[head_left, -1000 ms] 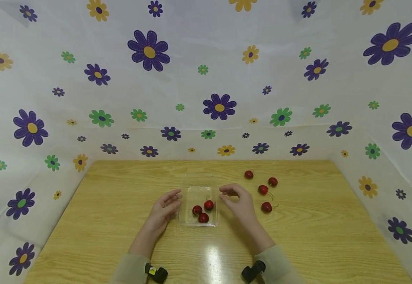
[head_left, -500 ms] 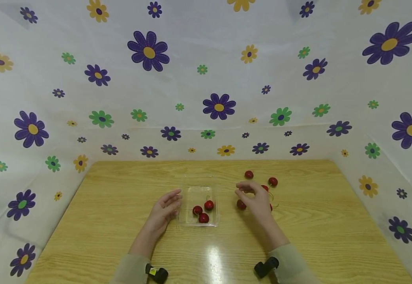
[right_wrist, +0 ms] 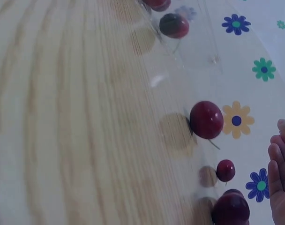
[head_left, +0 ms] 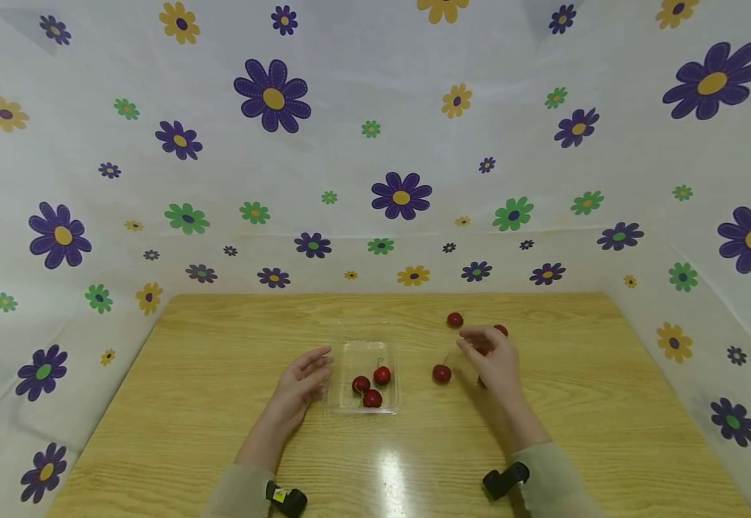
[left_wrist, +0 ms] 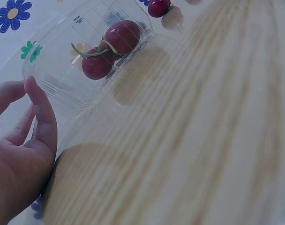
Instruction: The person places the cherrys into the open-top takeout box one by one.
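A clear plastic box (head_left: 364,360) stands on the table with three stemmed cherries (left_wrist: 123,37) in its near part. My left hand (head_left: 299,385) rests beside it, fingers loosely bent and fingertips right at the left wall. To the right, my right hand (head_left: 497,363) hovers over loose cherries, thumb and fingers apart, with nothing visible held between them. It partly hides a cherry (head_left: 501,330) behind it and another below. One dark cherry (head_left: 442,373) with its stem up lies between the box and this hand. Farther back lies another cherry (head_left: 455,319).
The wooden table (head_left: 220,338) ends against a white cloth (head_left: 337,158) printed with flowers at the back and both sides. In the right wrist view, loose cherries (right_wrist: 206,120) line up between the box and my right hand.
My right hand has moved rightward from the box's side to above the loose cherries. A cherry formerly hidden by it now shows on the table. The left hand and box have stayed put.
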### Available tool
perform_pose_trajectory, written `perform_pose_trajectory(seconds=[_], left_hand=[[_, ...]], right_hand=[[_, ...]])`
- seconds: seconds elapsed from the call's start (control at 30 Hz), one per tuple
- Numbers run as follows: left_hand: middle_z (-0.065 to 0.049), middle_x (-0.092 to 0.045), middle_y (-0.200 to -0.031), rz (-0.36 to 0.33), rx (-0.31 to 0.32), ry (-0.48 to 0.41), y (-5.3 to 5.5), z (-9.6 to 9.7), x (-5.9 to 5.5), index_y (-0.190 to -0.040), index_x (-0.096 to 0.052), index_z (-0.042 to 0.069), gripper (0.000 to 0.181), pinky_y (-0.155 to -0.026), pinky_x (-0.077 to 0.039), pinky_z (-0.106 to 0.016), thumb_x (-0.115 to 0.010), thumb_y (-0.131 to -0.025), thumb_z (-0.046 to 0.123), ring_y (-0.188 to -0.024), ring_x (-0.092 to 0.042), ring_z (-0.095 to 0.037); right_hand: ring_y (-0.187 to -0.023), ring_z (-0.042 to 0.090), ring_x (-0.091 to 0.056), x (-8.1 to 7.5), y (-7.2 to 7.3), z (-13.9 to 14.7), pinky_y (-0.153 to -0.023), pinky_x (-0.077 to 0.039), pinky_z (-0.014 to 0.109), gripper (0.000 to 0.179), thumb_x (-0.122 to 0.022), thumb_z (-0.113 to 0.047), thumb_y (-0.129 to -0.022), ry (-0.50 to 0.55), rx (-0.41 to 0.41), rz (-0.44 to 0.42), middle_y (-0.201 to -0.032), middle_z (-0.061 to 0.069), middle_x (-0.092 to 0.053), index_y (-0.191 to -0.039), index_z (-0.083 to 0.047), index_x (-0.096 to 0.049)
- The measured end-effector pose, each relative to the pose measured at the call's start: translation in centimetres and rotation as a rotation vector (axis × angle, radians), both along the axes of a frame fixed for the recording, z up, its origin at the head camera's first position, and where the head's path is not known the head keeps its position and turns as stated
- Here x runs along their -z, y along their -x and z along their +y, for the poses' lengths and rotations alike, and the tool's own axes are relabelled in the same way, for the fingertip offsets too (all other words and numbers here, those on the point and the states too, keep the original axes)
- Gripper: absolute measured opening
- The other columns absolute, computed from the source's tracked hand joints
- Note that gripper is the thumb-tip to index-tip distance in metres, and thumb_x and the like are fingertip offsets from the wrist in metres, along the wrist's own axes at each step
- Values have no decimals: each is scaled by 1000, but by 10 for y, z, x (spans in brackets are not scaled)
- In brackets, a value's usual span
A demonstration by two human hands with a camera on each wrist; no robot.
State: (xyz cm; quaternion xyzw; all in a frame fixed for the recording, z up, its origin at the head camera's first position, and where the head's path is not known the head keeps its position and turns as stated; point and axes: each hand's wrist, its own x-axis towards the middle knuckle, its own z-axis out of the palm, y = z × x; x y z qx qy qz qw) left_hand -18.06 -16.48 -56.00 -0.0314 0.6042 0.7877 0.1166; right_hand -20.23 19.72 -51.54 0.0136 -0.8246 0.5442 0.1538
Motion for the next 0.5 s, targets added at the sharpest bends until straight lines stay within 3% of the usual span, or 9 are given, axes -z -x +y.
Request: perform_pose_trajectory(seconds=[0.5], left_hand=[[4,-61,-123,-12,8,-17,1,-1,0,-158,-42,-4,54,-67,-54,-15,-57,-106,-2,-94,-60,-4]], right_hand=[[-85,-9,-58,2,11,28,-81,-47,6,18,-74,-1,-97,11,88,-36,-114,26,-75,-114,5,-74]])
